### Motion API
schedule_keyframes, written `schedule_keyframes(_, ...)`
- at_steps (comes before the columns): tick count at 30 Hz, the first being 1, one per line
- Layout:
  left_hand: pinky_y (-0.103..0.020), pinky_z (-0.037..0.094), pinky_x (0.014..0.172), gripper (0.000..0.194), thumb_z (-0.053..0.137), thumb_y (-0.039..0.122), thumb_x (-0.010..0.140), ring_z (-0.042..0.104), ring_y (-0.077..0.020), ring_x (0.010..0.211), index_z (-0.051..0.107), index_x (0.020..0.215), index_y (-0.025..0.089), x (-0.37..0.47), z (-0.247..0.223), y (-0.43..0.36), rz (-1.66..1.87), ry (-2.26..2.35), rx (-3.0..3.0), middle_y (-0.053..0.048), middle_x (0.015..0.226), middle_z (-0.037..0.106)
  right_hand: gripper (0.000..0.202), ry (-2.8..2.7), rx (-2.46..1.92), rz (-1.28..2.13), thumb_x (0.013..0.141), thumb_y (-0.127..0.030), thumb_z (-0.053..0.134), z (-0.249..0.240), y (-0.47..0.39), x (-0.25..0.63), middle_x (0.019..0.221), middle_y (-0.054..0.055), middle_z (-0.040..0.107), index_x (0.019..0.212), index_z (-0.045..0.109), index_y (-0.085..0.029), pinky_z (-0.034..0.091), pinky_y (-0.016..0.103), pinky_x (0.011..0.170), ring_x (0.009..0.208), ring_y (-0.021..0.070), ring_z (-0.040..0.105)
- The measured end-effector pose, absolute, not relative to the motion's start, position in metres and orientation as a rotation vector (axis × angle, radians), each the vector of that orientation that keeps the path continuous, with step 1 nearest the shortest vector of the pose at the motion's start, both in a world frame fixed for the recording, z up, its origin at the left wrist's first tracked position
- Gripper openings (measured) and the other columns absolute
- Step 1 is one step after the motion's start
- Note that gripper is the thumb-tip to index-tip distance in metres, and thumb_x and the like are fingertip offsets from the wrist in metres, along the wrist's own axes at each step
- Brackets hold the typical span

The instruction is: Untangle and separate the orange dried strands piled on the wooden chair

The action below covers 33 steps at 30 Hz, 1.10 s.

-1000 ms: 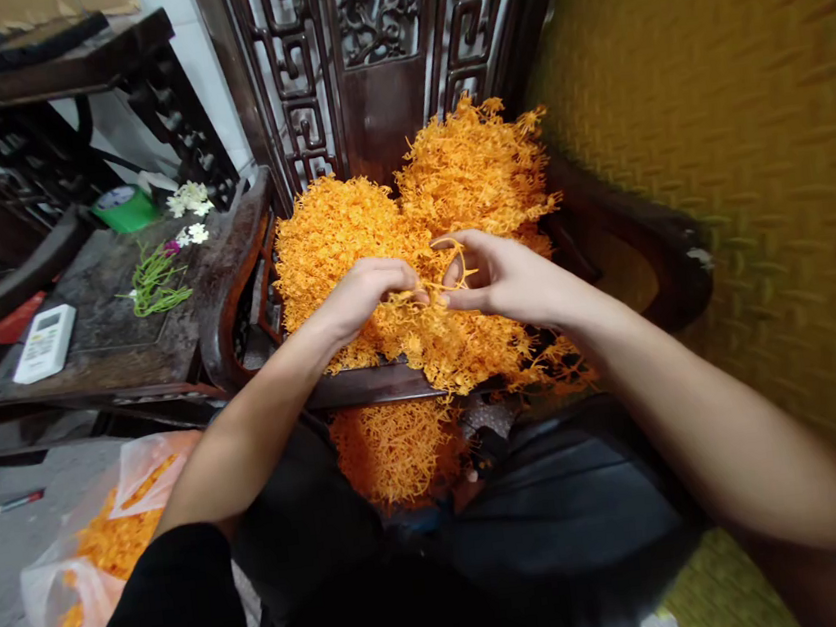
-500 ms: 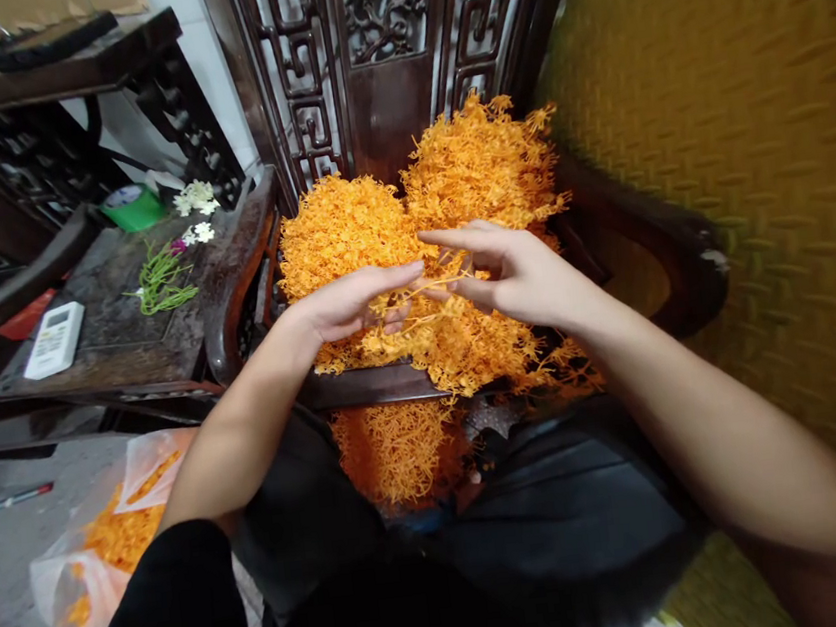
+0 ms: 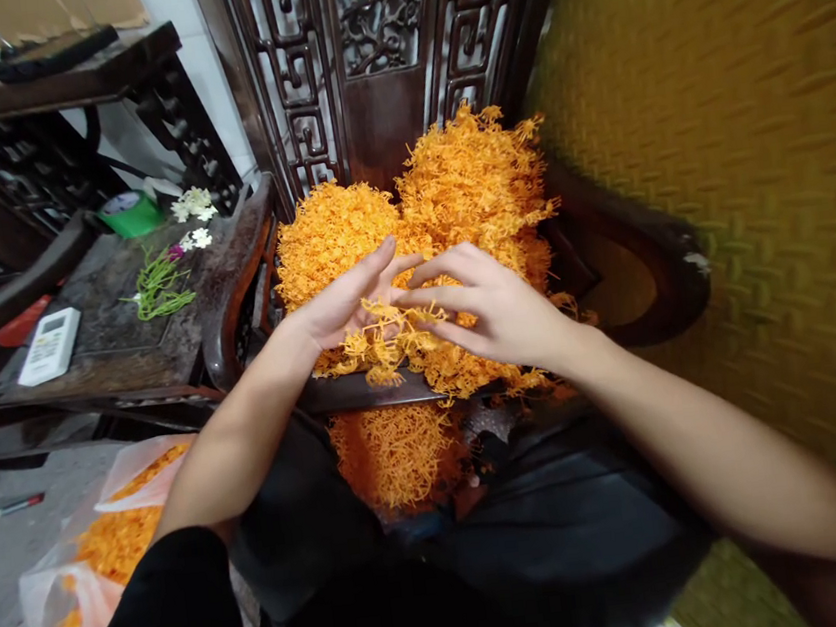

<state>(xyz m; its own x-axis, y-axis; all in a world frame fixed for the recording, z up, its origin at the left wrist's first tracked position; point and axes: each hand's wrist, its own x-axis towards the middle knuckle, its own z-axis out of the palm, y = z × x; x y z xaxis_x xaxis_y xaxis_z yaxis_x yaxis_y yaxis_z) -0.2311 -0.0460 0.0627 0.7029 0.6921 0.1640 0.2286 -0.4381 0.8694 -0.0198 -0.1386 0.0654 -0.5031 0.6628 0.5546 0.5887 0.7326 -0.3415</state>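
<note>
My left hand [image 3: 349, 306] is cupped, thumb raised, in front of the orange heaps. A loose bunch of orange flower-like sprigs [image 3: 383, 340] rests in it and hangs over its lower side. My right hand [image 3: 497, 304] reaches in from the right, its fingers apart and bent toward the bunch. Its fingertips are at or touching the thin strands; no firm grip shows. Behind both hands, a left heap of orange sprigs [image 3: 333, 233] and a taller right heap [image 3: 474, 176] lie on a dark carved wooden chair [image 3: 387, 116].
Below, between the knees, sits a container of orange strands [image 3: 396, 457]. A plastic bag [image 3: 43, 603] with orange pieces lies on the floor at left. The left chair seat holds a white remote [image 3: 50, 345], green tape [image 3: 131, 215], green stems [image 3: 162, 285] and white flowers [image 3: 192, 204].
My left hand has opened upward, with its thumb lifted. My right hand has moved slightly left and down, its fingers spread over the bunch. More of the sprigs show now.
</note>
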Motion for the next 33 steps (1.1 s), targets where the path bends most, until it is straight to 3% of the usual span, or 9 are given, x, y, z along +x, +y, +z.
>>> schedule_keyframes(5, -0.034, 0.052, 0.063, 0.096, 0.022, 0.087, 0.091, 0.067, -0.0194, 0.065, 0.047, 0.152, 0.017, -0.233, 0.07, -0.055, 0.32, 0.553, 1.527, -0.016, 0.097, 0.078, 0.013, -1.933, -1.017, 0.186, 0.097, -0.027, 0.061, 0.06, -0.131, -0.018, 0.099, 0.007, 0.071, 0.093, 0.073, -0.024, 0.055, 0.042, 0.083, 0.092, 0.0225, 0.067)
schedule_keyframes(10, -0.025, 0.041, 0.053, 0.082, 0.046, 0.076, 0.093, 0.058, -0.0111, 0.055, 0.049, 0.151, 0.017, -0.234, 0.071, -0.058, 0.142, 0.521, 1.476, -0.013, 0.097, 0.079, 0.028, -1.235, -1.178, 0.422, 0.095, -0.051, 0.064, 0.052, -0.109, 0.014, 0.077, 0.003, 0.065, 0.089, 0.054, -0.025, 0.054, 0.037, 0.066, 0.075, 0.0223, 0.069)
schedule_keyframes(14, -0.025, 0.05, 0.067, 0.06, 0.061, 0.056, 0.095, 0.071, -0.0141, 0.078, 0.058, 0.142, 0.019, -0.226, 0.057, -0.054, 0.247, 0.591, 1.602, -0.012, 0.11, 0.079, 0.037, -1.118, -1.231, 0.593, 0.092, -0.058, 0.064, 0.042, -0.096, 0.029, 0.078, 0.003, 0.064, 0.089, 0.045, -0.026, 0.053, 0.036, 0.063, 0.08, 0.0243, 0.071)
schedule_keyframes(19, -0.034, 0.053, 0.092, 0.042, 0.065, 0.039, 0.095, 0.073, -0.019, 0.103, 0.067, 0.13, 0.016, -0.212, 0.034, -0.051, 0.361, 0.56, 1.841, -0.011, 0.108, 0.08, 0.027, -0.937, -1.152, 0.574, 0.094, -0.043, 0.061, 0.043, -0.094, 0.021, 0.077, -0.001, 0.062, 0.094, 0.039, -0.027, 0.041, 0.026, 0.05, 0.057, 0.0131, 0.058)
schedule_keyframes(23, -0.031, 0.054, 0.089, 0.039, 0.061, 0.036, 0.097, 0.071, -0.0181, 0.108, 0.064, 0.131, 0.016, -0.199, 0.016, -0.06, 0.684, 0.66, 1.881, -0.013, 0.122, 0.075, 0.02, -0.854, -1.021, 0.38, 0.101, -0.025, 0.052, 0.056, -0.092, 0.022, 0.064, -0.009, 0.051, 0.09, 0.035, -0.028, 0.02, 0.02, 0.038, 0.04, 0.0063, 0.039)
schedule_keyframes(26, -0.03, 0.051, 0.078, 0.032, 0.056, 0.035, 0.1, 0.07, -0.0163, 0.093, 0.063, 0.125, 0.016, -0.189, -0.015, -0.082, 0.989, 0.88, 2.115, -0.011, 0.109, 0.075, 0.024, -0.837, -0.896, 0.222, 0.102, -0.015, 0.05, 0.065, -0.092, 0.033, 0.057, -0.011, 0.047, 0.085, 0.038, -0.027, 0.014, 0.02, 0.033, 0.036, 0.005, 0.031)
schedule_keyframes(28, -0.031, 0.045, 0.065, 0.026, 0.055, 0.038, 0.101, 0.066, -0.0169, 0.077, 0.067, 0.11, 0.017, -0.184, -0.047, -0.102, 0.835, 0.769, 2.479, -0.009, 0.091, 0.073, 0.027, -0.836, -0.796, 0.132, 0.1, -0.009, 0.051, 0.07, -0.091, 0.042, 0.056, -0.011, 0.046, 0.083, 0.04, -0.026, 0.016, 0.02, 0.032, 0.036, 0.0046, 0.029)
schedule_keyframes(30, -0.032, 0.037, 0.057, 0.025, 0.051, 0.034, 0.102, 0.063, -0.0182, 0.069, 0.069, 0.094, 0.018, -0.18, -0.082, -0.122, 0.444, 0.311, 2.867, -0.008, 0.082, 0.07, 0.028, -0.841, -0.741, 0.084, 0.1, -0.006, 0.051, 0.073, -0.091, 0.049, 0.056, -0.011, 0.045, 0.081, 0.041, -0.025, 0.019, 0.02, 0.032, 0.037, 0.0044, 0.028)
schedule_keyframes(33, -0.032, 0.034, 0.055, 0.03, 0.043, 0.009, 0.098, 0.062, -0.0177, 0.064, 0.071, 0.108, 0.015, -0.172, -0.126, -0.137, 0.009, -0.016, 3.094, -0.011, 0.087, 0.07, 0.03, -0.872, -0.793, 0.084, 0.102, -0.008, 0.05, 0.073, -0.093, 0.05, 0.057, -0.011, 0.041, 0.081, 0.039, -0.027, 0.02, 0.021, 0.035, 0.038, 0.0051, 0.027)
